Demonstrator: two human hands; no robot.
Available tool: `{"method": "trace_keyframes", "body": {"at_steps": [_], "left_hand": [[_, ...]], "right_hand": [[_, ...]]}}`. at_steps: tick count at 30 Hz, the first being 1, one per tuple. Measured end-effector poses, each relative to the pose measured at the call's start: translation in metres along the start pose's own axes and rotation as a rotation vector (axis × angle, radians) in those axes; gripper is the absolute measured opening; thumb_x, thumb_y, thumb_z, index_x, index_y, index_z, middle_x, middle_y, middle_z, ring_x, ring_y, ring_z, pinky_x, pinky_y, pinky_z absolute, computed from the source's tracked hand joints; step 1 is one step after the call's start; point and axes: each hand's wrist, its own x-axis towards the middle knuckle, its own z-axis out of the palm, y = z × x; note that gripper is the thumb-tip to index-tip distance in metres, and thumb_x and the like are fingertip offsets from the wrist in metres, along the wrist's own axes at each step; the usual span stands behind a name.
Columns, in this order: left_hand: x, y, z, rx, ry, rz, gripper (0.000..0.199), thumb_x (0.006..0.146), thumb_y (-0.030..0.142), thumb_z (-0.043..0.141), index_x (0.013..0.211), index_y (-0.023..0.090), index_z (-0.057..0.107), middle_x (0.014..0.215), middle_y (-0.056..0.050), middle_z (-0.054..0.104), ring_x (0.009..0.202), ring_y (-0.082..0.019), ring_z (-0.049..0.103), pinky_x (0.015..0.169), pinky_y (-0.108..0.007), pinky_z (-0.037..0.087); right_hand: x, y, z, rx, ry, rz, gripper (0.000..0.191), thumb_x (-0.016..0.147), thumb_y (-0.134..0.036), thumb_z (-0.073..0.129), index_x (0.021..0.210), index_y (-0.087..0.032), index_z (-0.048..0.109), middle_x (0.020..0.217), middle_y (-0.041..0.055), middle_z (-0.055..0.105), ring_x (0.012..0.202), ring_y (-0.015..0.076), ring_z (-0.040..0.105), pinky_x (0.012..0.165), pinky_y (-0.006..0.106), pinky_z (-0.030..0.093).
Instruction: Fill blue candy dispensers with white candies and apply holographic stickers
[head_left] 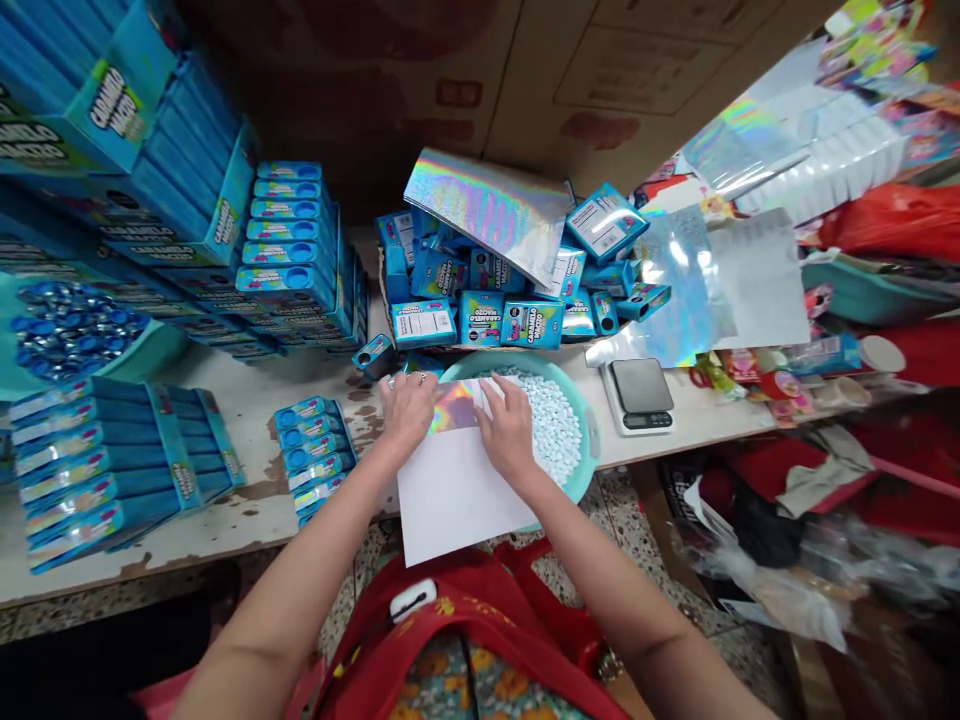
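Note:
A sheet of paper (457,495), white on this side, lies over the front of a turquoise basin (592,435) of small white pieces (562,430). Its far edge is folded back, so a strip of shiny holographic foil (454,408) shows between my hands. At the fold's left end, my left hand (409,412) holds the sheet with bent fingers; rings show on it. My right hand (507,425) grips the fold's right end, thumb toward the foil strip. The sheet's near corner hangs past the table's front edge.
Blue candy boxes (514,320) fill a carton behind the basin, under a folded holographic sheet (495,210). A digital scale (640,395) stands right, before more foil sheets (667,280). Stacked blue boxes (289,260) and a bowl of blue-wrapped candies (71,330) are left.

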Motion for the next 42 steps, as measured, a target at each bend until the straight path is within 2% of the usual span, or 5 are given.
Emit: {"method": "trace_keyframes", "body": {"at_steps": [9,18,24,34,42], "left_hand": [[0.001,-0.011,0.001,-0.216,-0.037,-0.027,0.027,0.093,0.040,0.042,0.089,0.025,0.064,0.101,-0.001,0.067,0.098,-0.023,0.050,0.081,-0.037,0.027],[0.006,-0.003,0.002,-0.144,0.023,0.149,0.024,0.092,0.033,0.045,0.098,0.023,0.066,0.105,-0.009,0.063,0.107,-0.026,0.046,0.097,-0.046,0.024],[-0.037,0.005,-0.061,-0.971,-0.074,0.210,0.042,0.088,0.039,0.050,0.127,0.022,0.052,0.125,-0.009,0.056,0.114,-0.022,0.050,0.094,-0.035,0.040],[-0.162,-0.138,-0.063,-1.244,-0.177,-0.399,0.029,0.087,0.039,0.045,0.105,0.017,0.051,0.060,0.005,0.053,0.045,-0.009,0.048,0.048,-0.022,0.039],[-0.154,-0.213,-0.022,-0.840,-0.087,-0.382,0.017,0.084,0.024,0.037,0.099,0.020,0.042,0.057,0.006,0.048,0.052,-0.013,0.047,0.057,-0.026,0.039]], "right_hand": [[-0.013,0.003,0.026,-0.192,-0.117,-0.166,0.049,0.094,-0.037,0.045,0.138,-0.017,0.041,0.146,0.0134,0.039,0.140,0.0301,0.024,0.110,0.056,0.018],[0.011,-0.024,-0.069,0.340,0.057,0.043,0.010,0.088,-0.030,0.055,0.085,-0.021,0.059,0.079,0.0021,0.064,0.076,0.0164,0.061,0.073,0.031,0.049],[0.004,-0.069,-0.097,0.671,-0.002,0.239,0.015,0.082,-0.033,0.064,0.081,-0.020,0.057,0.074,-0.0010,0.060,0.068,0.0136,0.058,0.063,0.027,0.047],[-0.032,-0.193,0.046,0.705,-0.186,0.298,0.015,0.077,-0.034,0.066,0.073,-0.019,0.067,0.111,0.0101,0.058,0.107,0.0234,0.055,0.082,0.034,0.048],[-0.035,-0.225,0.137,0.488,-0.155,0.292,0.014,0.078,-0.030,0.060,0.071,-0.018,0.064,0.107,0.0129,0.054,0.109,0.0274,0.048,0.097,0.042,0.036]]}}
